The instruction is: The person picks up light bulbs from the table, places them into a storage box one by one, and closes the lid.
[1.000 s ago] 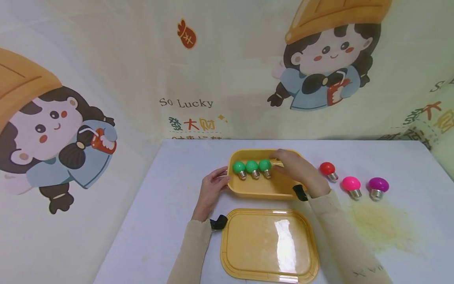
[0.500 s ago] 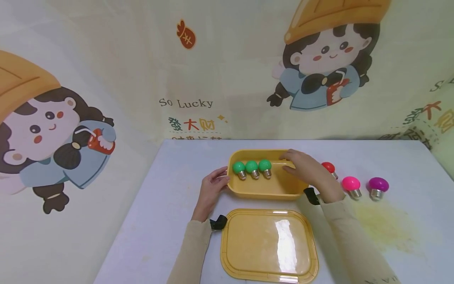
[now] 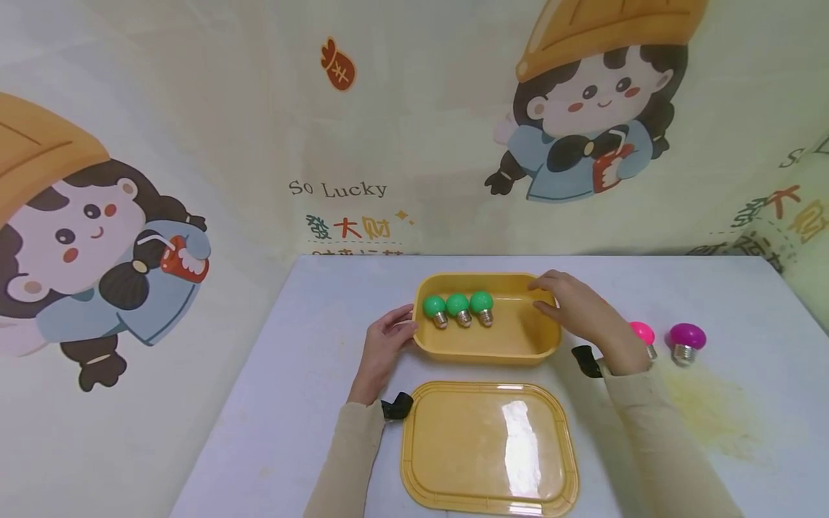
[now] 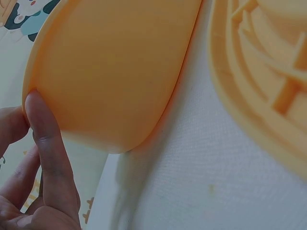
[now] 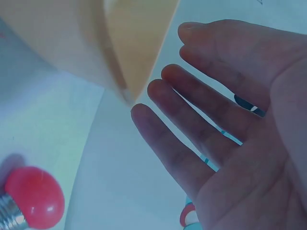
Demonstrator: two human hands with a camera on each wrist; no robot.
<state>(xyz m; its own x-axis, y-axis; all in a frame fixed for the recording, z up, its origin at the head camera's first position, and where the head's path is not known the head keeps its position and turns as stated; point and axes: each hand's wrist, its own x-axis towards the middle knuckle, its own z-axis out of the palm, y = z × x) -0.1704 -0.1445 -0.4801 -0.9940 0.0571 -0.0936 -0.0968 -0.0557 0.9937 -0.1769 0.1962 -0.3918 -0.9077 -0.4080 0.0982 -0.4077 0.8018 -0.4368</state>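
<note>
So, left hand (image 3: 383, 347) pinches the near end of the box (image 3: 486, 355), fingertips on both sides of its wall. Right hand (image 3: 586, 309) holds nothing: fingers spread and relaxed at the opposite end, tips over the rim in the head view. Can't tell if they touch it. Box sits between my two hands. Three green bulbs (image 3: 458, 305) lie in a row inside it, nearer my left pinch than my right fingers. Lid (image 3: 469, 450) is on my side of both hands, apart from the box. Pink bulb (image 3: 642, 332) is partly hidden by my right wrist, purple bulb (image 3: 687, 337) just past it. Reddish bulb (image 5: 36, 197) is on the table, clear of my right fingers. Step in hand, as I read it: left steadies, right works around the rim. To do it well: light left pinch, no tilting, since round bulbs would likely roll out of line. Raise right fingertips clear of the rim before any sideways move, and mind the wrist near the pink one.
</note>
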